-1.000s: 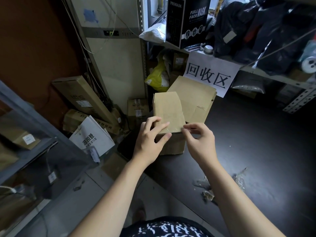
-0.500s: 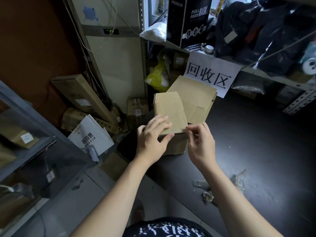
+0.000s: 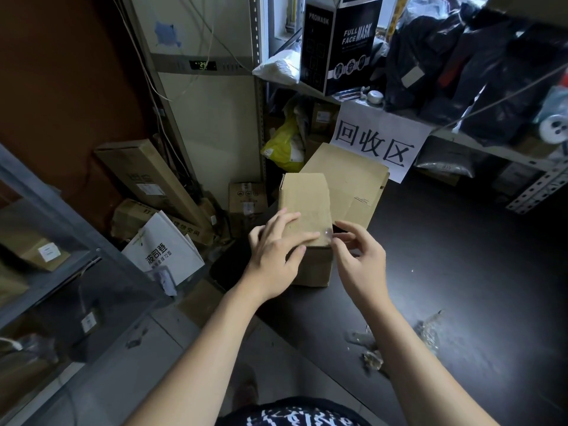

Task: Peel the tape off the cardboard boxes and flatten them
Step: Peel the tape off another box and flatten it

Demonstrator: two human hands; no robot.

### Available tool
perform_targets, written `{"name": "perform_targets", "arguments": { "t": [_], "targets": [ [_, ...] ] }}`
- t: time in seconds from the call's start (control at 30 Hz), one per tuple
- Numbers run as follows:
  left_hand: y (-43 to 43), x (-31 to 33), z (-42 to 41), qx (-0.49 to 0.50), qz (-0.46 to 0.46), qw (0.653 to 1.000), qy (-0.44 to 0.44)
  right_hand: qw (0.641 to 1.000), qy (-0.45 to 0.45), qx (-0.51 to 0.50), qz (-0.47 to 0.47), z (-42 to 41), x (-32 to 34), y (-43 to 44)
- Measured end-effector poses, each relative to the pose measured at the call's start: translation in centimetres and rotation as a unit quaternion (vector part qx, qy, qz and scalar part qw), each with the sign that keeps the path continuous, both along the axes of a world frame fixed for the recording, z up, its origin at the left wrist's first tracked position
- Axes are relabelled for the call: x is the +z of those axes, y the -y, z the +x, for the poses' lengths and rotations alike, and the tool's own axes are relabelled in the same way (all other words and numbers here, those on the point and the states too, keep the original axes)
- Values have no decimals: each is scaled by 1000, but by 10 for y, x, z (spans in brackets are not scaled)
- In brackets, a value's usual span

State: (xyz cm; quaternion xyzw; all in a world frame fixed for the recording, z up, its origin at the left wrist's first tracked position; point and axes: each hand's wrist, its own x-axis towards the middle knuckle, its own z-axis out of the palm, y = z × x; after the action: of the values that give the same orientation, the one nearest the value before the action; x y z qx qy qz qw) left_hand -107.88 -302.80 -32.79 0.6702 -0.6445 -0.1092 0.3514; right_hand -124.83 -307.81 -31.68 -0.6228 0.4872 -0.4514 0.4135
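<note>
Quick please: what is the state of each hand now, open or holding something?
Left hand: open, fingers flat on the box.
Right hand: closed, fingers pinch the tape at the box corner.

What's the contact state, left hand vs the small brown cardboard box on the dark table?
Touching. Head view: the left hand lies flat on top of the small brown cardboard box, fingers across it, thumb against its front face.

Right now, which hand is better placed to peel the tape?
Likely right: the right hand has fingertips at the tape on the box edge; the left hand lies flat on top.
</note>
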Motion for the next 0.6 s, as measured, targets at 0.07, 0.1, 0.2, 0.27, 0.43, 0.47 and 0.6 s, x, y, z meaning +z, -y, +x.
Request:
{"name": "perform_targets", "arguments": {
  "t": [0.07,0.1,0.2,0.27,0.43,0.47,0.6],
  "targets": [
    [-2,7,4,8,11,1000,-18,1000,12,28,8,-1,-4,0],
    [-3,10,4,13,13,999,-27,999,16,42,7,0,-6,-1],
    [-6,14,0,28,-7,999,-23,997,5,64,-41,5,-10,-4],
    [-6,14,-3,34,-9,999,-38,994,-20,68,-86,6,-10,-4],
    [-15,17,8,49,-9,997,-65,961,-157,85,-212,4,-20,10],
    [-17,18,11,56,-9,996,-63,956,-167,84,-225,6,-22,11],
    [-22,22,14,82,4,994,-72,951,-189,33,-244,16,-26,2]
  ]
}}
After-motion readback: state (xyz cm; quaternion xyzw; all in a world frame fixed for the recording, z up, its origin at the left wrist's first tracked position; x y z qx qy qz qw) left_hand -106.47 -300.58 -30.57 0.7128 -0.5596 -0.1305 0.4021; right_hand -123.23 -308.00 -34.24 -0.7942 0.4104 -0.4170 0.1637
